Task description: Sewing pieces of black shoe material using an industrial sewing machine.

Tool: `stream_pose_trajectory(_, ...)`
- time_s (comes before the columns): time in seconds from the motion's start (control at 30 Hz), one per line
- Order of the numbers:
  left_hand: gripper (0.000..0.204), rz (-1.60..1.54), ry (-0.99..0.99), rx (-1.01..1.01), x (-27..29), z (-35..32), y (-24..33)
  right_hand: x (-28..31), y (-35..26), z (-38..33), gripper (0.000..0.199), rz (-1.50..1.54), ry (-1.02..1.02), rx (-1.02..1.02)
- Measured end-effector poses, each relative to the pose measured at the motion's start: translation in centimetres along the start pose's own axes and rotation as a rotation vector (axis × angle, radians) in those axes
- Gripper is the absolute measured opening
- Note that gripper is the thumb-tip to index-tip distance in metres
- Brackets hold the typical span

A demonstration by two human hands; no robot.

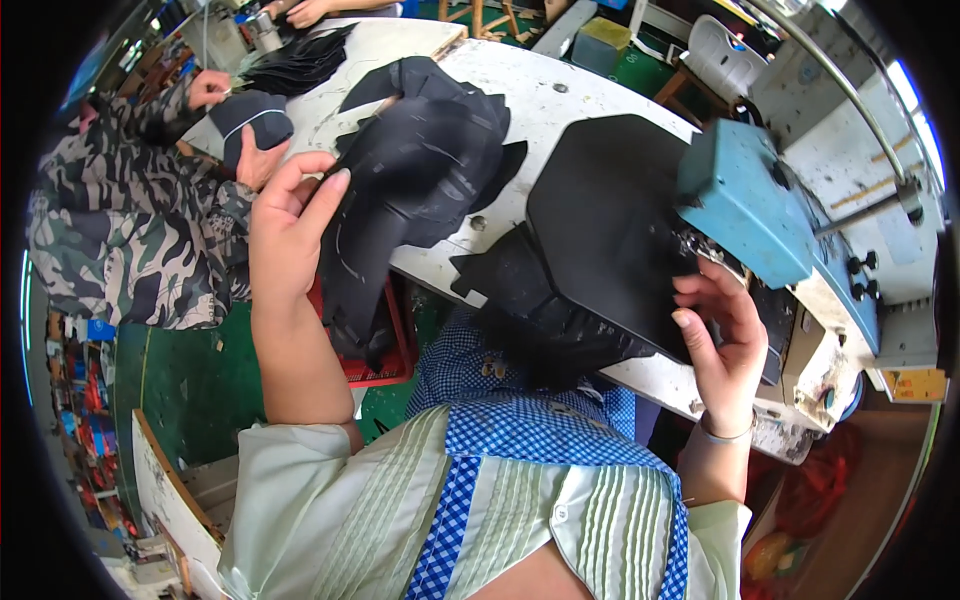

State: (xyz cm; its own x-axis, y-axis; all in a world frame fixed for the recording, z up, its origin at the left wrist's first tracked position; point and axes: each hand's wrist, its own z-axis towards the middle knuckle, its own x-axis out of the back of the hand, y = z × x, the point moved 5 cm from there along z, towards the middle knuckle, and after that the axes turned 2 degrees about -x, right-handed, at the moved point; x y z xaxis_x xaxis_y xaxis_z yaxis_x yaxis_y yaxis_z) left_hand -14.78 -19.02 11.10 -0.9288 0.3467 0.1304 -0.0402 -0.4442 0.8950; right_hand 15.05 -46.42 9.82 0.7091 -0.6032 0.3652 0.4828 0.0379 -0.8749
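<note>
My left hand (293, 215) is raised at the left with thumb and forefinger pinched on the edge of a black fabric piece (358, 240). This piece hangs down from the fingers and is partly blurred. Behind it lies a heap of similar black pieces (440, 130) on the white table. My right hand (722, 340) is at the right, fingers curled and thumb apart, with nothing visible between them. It is beside the working end of a machine with a blue housing (745, 200). A flat black panel (610, 210) extends left from the machine, with more black pieces (530, 300) under its near edge.
A person in a camouflage top (150, 210) works at the left, holding a dark piece (255, 125). Another black stack (295, 65) lies farther back. Below the table edge stands a red crate (400, 335). A metal tube (830, 70) arches over the machine.
</note>
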Motion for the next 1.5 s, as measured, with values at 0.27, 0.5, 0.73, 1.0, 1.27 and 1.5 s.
stream_pose_trajectory(0.27, 0.029, 0.467, -0.02, -0.36, -16.8, -8.3, -5.0, 0.2, 1.2, -0.1, 0.037, -0.071, 0.002, -0.106)
stream_pose_trajectory(0.5, 0.025, 0.119, -0.598, -0.583, -18.7, -9.1, -5.0, 0.0, 1.1, -0.5, 0.035, -0.009, -0.035, -0.075)
stream_pose_trajectory(0.73, 0.01, 0.149, -0.236, -0.137, -7.9, 3.4, -12.7, 0.1, 1.9, -0.8, 0.032, -0.025, -0.055, -0.128)
stream_pose_trajectory(1.0, 0.061, 1.17, -0.05, 0.667, 6.6, 17.3, -30.0, -0.1, 1.9, -0.6, 0.026, -0.034, -0.055, -0.126)
stream_pose_trajectory(1.27, 0.04, 0.881, -0.026, 0.04, -3.0, 13.1, -14.6, 0.2, 2.1, -0.4, 0.023, -0.052, 0.017, -0.161)
stream_pose_trajectory(1.5, 0.045, 1.155, -0.193, 0.015, -7.1, 5.9, -16.8, -1.0, 0.0, 0.2, 0.022, -0.177, -0.054, -0.07)
